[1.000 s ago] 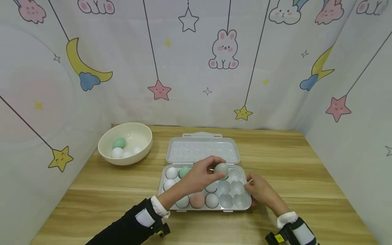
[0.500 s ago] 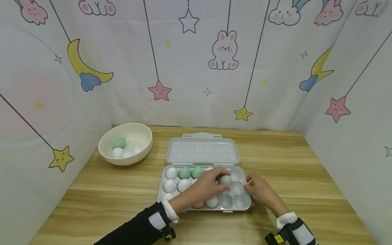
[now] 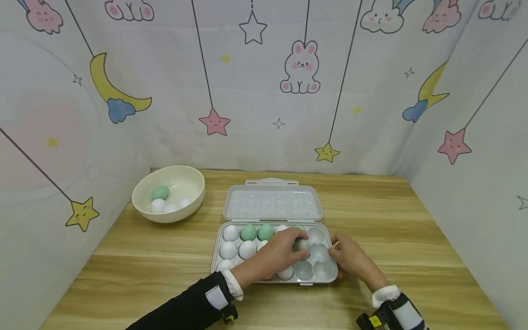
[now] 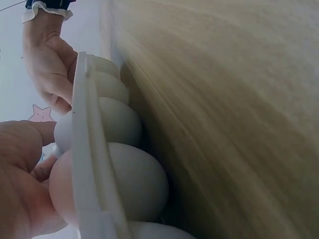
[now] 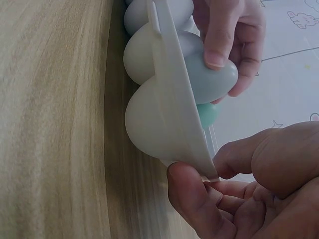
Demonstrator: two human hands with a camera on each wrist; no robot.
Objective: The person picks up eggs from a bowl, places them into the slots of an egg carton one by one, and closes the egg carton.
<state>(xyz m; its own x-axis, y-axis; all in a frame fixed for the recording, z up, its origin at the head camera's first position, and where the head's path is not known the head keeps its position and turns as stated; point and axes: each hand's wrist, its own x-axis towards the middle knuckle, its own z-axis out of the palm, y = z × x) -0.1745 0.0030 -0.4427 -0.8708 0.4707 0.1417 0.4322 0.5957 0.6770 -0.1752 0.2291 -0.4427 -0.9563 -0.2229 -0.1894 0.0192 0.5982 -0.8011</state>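
Note:
My left hand (image 3: 274, 254) holds a pale grey-green egg (image 3: 302, 245) between thumb and fingers. In the right wrist view, the same egg (image 5: 212, 79) sits at a cup in the middle row of a white plastic egg box (image 3: 333, 275), its lower part hidden by the rim. My right hand (image 3: 354, 261) grips the box's right edge, thumb and fingers on either side of the rim. White eggs (image 3: 228, 250), green eggs (image 3: 265, 232) and a pinkish egg (image 4: 62, 186) fill the cups to the left. Several cups at the right are bare.
The box's clear lid (image 3: 273, 201) lies folded back behind it. A cream bowl (image 3: 194, 197) at the back left contains a green egg (image 3: 160, 192) and white eggs (image 3: 158, 206). A printed cloth (image 3: 264, 82) encloses the wooden table (image 3: 371, 206) at the back and sides.
My left hand has lowered the pale grey-green egg from above the box to a middle-row cup. The right hand keeps its grip on the box's edge.

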